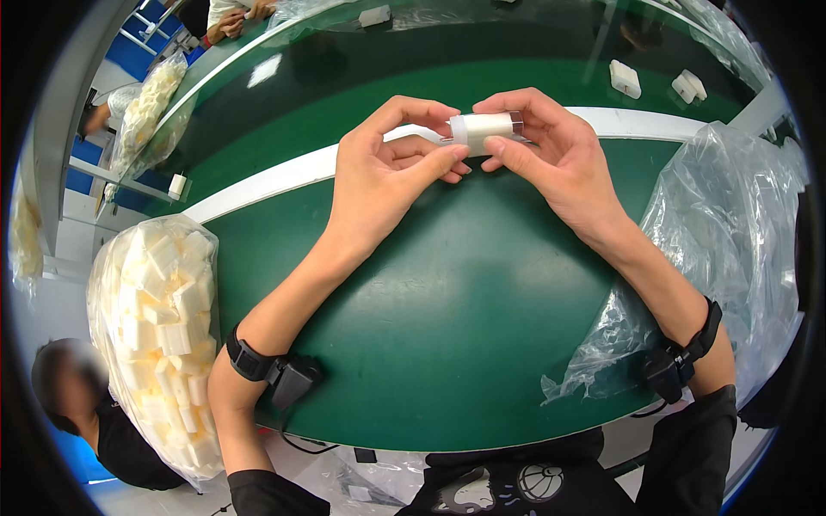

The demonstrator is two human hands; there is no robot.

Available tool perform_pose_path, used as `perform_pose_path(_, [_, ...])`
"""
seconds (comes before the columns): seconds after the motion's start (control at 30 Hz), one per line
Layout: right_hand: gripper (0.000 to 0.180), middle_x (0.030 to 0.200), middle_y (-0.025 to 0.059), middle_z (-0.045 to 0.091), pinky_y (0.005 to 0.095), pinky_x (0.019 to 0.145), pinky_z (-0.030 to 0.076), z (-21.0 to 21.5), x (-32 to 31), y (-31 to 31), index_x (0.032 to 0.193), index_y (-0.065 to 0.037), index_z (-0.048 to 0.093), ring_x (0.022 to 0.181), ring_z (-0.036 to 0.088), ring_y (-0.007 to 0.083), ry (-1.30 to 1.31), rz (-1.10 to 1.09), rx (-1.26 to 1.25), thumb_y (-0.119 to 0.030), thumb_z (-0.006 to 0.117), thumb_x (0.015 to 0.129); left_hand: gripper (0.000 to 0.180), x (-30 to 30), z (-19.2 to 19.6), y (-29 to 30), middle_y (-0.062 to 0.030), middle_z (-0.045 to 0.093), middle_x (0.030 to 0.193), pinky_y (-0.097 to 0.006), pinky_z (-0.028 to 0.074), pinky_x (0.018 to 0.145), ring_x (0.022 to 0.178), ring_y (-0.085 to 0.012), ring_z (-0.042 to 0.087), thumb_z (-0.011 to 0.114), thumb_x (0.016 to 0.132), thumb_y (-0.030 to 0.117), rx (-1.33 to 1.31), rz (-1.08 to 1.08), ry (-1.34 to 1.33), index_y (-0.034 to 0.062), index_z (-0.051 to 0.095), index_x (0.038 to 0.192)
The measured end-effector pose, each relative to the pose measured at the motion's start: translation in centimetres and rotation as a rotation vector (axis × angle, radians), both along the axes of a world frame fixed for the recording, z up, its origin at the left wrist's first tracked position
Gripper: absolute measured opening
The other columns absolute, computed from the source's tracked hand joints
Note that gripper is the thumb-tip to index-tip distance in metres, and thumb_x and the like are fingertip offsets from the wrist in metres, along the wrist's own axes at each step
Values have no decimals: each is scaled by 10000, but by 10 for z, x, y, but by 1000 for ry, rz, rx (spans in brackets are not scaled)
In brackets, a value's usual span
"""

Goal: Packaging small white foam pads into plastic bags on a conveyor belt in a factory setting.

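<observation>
Above the far edge of the green table [413, 327], I hold a small white plastic housing [483, 125] level between both hands. Its left end has a translucent collar, and its right end looks clear with a dark edge. My left hand [370, 176] is closed on the collar end, thumb below and index finger above. Around the other end, my right hand [568, 163] is closed, its thumb pressed on the near side. The fingers hide part of the housing's underside and far side.
A clear bag packed with white pieces [163, 318] stands at the left. Crumpled clear plastic [731, 206] covers the table's right side. Beyond a white rail [267, 185], white blocks [625, 79] lie on a green surface. Another person's hands [228, 24] show at upper left.
</observation>
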State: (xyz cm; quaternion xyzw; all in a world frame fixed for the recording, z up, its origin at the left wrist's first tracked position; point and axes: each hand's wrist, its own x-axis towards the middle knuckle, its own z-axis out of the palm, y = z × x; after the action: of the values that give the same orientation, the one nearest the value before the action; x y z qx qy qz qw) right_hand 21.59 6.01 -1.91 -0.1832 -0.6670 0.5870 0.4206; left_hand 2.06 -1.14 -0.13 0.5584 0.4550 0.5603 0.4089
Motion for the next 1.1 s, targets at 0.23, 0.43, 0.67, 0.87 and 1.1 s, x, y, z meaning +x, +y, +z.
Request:
perform_pose_path(0.23, [239, 1005, 74, 668, 245, 789, 544, 2, 1, -4, 1153, 27, 647, 834, 629, 105, -47, -26, -27, -101, 681, 954, 191, -4, -2, -2, -141, 631, 1117, -354, 652, 797, 891, -266, 741, 680, 921, -36, 83, 3, 102, -92, 656, 1102])
perform_pose_path(0.43, [188, 985, 64, 680, 252, 754, 548, 3, 3, -6, 1100, 22, 668, 831, 632, 105, -57, -62, 41, -100, 680, 957, 144, -3, -4, 0, -111, 634, 1082, -297, 640, 787, 873, -218, 747, 700, 912, -2, 91, -35, 117, -64, 661, 1036])
perform_pose_path(0.67, [183, 979, 67, 704, 279, 785, 561, 4, 3, -10, 1126, 3, 668, 864, 650, 117, -118, -58, 125, -64, 664, 955, 165, -10, 3, -1, -111, 630, 1092, -317, 637, 817, 895, -229, 745, 732, 907, 19, -91, -105, 19, -46, 674, 1047])
perform_pose_path(0.87, [233, 1139, 84, 697, 299, 911, 551, -2, 0, -6, 1165, -15, 674, 1025, 676, 163, -39, -42, 237, -16, 682, 932, 175, -10, -6, 2, -131, 607, 1199, -360, 583, 932, 1050, -235, 688, 717, 903, -22, -2, -78, 28, -49, 668, 1069])
perform_pose_path(1.1, [304, 1330, 106, 604, 318, 978, 532, -2, 0, -3, 1208, -20, 662, 1156, 624, 188, 17, 14, 240, 5, 710, 909, 276, -10, -3, 0, -149, 580, 1300, -369, 522, 1019, 1167, -205, 624, 745, 876, -24, 59, -66, 21, -20, 641, 1132])
